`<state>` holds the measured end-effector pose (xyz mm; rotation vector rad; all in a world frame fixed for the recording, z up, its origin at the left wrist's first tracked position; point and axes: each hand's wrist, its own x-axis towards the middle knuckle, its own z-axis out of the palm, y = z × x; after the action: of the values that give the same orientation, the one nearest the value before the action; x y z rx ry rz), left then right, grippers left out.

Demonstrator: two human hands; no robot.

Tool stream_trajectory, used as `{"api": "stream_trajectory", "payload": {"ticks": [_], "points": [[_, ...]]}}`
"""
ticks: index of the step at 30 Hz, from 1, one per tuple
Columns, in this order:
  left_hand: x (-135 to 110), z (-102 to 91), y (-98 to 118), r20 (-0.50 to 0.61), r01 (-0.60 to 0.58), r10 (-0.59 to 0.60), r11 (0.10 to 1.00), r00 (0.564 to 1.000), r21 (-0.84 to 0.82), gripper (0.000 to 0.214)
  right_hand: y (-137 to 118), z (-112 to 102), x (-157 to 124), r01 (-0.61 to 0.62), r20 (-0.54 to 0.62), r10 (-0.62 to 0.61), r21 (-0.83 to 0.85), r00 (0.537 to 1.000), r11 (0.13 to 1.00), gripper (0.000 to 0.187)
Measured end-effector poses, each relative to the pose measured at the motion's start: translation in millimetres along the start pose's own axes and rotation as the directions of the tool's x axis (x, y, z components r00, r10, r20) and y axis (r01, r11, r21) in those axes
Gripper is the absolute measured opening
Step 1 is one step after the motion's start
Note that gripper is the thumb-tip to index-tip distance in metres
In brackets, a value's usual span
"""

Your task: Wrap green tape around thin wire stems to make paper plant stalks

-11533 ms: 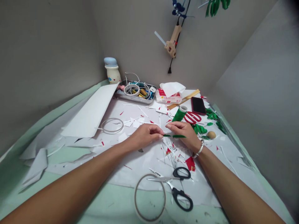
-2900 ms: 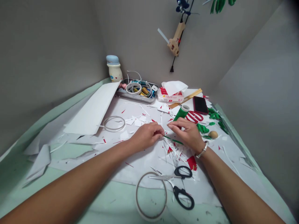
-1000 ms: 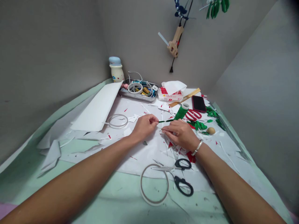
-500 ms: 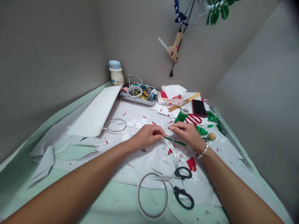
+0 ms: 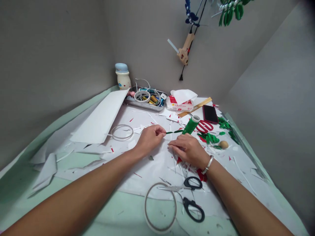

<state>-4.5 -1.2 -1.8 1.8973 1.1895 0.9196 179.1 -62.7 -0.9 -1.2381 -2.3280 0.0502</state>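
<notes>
My left hand (image 5: pixel 150 137) is closed in a pinch on one end of a thin green stem (image 5: pixel 173 132), which sticks out to the right above the table. My right hand (image 5: pixel 187 149) lies palm down just below it, fingers bent over a bundle of thin wires (image 5: pixel 181 167) on the white paper; what its fingertips grip is hidden. A silver bangle sits on my right wrist. A roll of green tape (image 5: pixel 191 125) lies just beyond the stem's tip.
Black scissors (image 5: pixel 189 194) and a clear tape ring (image 5: pixel 159 207) lie near me. Another ring (image 5: pixel 121 132), a metal tray (image 5: pixel 145 98), a tissue pack (image 5: pixel 179 103), a phone (image 5: pixel 210 113), green leaves (image 5: pixel 211 138) and a white board (image 5: pixel 100 117) surround the hands. A glue gun (image 5: pixel 184 50) hangs on the wall.
My left hand has lifted the green stem up and away from my right hand. My right hand let go of the stem and dropped onto the wire bundle.
</notes>
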Motion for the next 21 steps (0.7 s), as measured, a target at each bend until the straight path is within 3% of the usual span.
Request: {"api": "stream_trajectory", "payload": {"ticks": [2,5,10,12,16,18,21], "points": [[0,0.0,-1,0.007,-0.065,0.065,0.990,0.998,0.126,0.015,0,-3,0,0.032,-0.041,-0.033,-0.034,0.999,0.999,0.015],[-3,0.6,-1,0.111,-0.167,0.147,0.966,0.983,0.197,0.017,1,-7,0,0.006,-0.123,-0.010,-0.031,0.992,0.999,0.017],[-7,2.9,4,0.314,-0.310,0.275,0.948,0.909,0.066,0.017,9,-10,2,-0.126,-0.205,0.169,0.205,0.964,0.970,0.018],[-7,2.9,5,0.330,-0.271,0.264,0.962,0.906,-0.026,0.015,16,-11,1,-0.192,-0.209,0.267,0.321,0.941,0.927,0.018],[-5,0.5,9,0.344,-0.060,0.130,0.976,0.930,-0.207,0.010,29,-9,0,-0.298,-0.157,0.411,0.470,0.898,0.831,0.020],[-5,-0.8,10,0.355,0.037,0.074,0.954,0.932,-0.297,0.012,31,-7,-1,-0.316,-0.119,0.426,0.503,0.897,0.805,0.021],[-4,-1.4,11,0.304,0.108,0.015,0.917,0.953,-0.385,0.015,27,-1,-1,-0.292,-0.108,0.374,0.446,0.921,0.846,0.018]]}}
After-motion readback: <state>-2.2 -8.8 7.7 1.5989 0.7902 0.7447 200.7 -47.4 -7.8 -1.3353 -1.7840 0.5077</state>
